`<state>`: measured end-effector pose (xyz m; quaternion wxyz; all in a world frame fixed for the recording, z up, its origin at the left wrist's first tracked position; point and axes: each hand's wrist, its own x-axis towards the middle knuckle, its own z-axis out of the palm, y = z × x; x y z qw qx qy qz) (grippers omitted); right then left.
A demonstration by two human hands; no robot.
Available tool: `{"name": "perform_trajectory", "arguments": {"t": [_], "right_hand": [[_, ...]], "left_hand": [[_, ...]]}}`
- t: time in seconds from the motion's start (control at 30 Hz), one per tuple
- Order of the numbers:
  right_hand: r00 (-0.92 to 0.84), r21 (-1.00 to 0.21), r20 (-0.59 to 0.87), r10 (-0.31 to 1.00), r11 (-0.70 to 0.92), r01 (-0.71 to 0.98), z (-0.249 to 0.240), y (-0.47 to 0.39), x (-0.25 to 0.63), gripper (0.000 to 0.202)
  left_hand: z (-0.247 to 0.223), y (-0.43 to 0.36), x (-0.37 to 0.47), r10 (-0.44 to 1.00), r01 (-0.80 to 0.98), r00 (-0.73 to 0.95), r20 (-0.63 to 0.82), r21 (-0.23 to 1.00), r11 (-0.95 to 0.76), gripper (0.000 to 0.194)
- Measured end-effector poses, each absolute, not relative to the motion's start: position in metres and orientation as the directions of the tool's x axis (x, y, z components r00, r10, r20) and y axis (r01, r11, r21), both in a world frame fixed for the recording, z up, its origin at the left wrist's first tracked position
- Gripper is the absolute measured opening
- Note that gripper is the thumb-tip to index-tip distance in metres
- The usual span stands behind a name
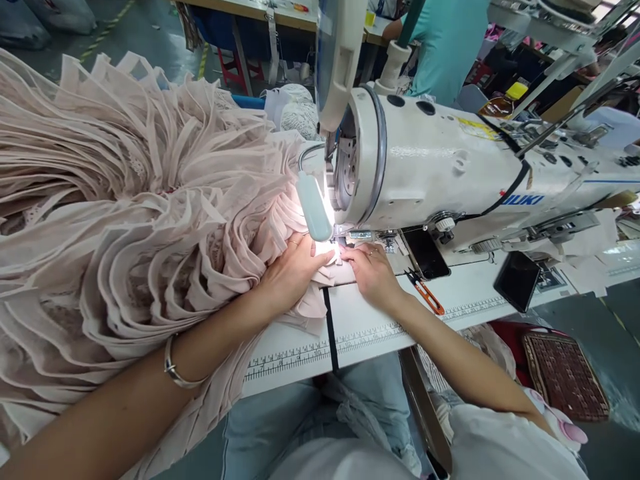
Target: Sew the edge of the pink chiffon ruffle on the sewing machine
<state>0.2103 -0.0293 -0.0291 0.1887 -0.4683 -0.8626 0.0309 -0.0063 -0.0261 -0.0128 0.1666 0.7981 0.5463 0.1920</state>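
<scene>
A large heap of pale pink fabric pieces (pixel 190 200) covers the left side of the table and runs up to the needle area of a white sewing machine (pixel 425 160). My left hand (pixel 294 272) presses on the pink fabric beside the needle area, with its thumb pointing right. Close to its right, my right hand (pixel 373 275) pinches the fabric edge at the brightly lit spot. The small lamp (pixel 315 208) hangs over this spot and partly hides it. Both hands touch the cloth near the presser foot, which is hard to make out in the glare.
Orange thread snips (pixel 426 292) lie right of my right hand. Farther right are a dark phone-like object (pixel 517 280) and fabric scraps (pixel 587 250). A printed ruler (pixel 295 360) runs along the table's front edge. A person in turquoise (pixel 450 50) is behind the machine.
</scene>
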Motion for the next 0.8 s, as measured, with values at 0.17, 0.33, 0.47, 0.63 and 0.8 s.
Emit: {"name": "perform_trajectory", "arguments": {"t": [0.17, 0.33, 0.47, 0.63, 0.8], "right_hand": [[-0.519, -0.161, 0.318, 0.794, 0.584, 0.795, -0.026, -0.033, 0.208, 0.031], [-0.550, -0.068, 0.337, 0.764, 0.602, 0.795, -0.023, -0.036, 0.204, 0.032], [-0.541, -0.026, 0.355, 0.762, 0.587, 0.809, -0.023, -0.037, 0.195, 0.038], [-0.453, -0.121, 0.409, 0.792, 0.539, 0.834, -0.025, -0.036, 0.189, 0.037], [-0.348, -0.303, 0.487, 0.801, 0.529, 0.793, -0.028, -0.033, 0.198, 0.025]], "left_hand": [[-0.017, -0.026, -0.012, 0.690, 0.655, 0.652, 0.313, 0.225, -0.721, 0.029], [-0.016, -0.029, -0.009, 0.624, 0.653, 0.708, 0.331, 0.030, -0.757, 0.029], [-0.009, -0.032, -0.002, 0.594, 0.624, 0.763, 0.255, -0.054, -0.779, 0.028], [-0.007, -0.034, 0.003, 0.564, 0.597, 0.788, 0.247, -0.077, -0.799, 0.031], [-0.013, -0.033, 0.001, 0.549, 0.619, 0.758, 0.353, -0.122, -0.776, 0.025]]}}
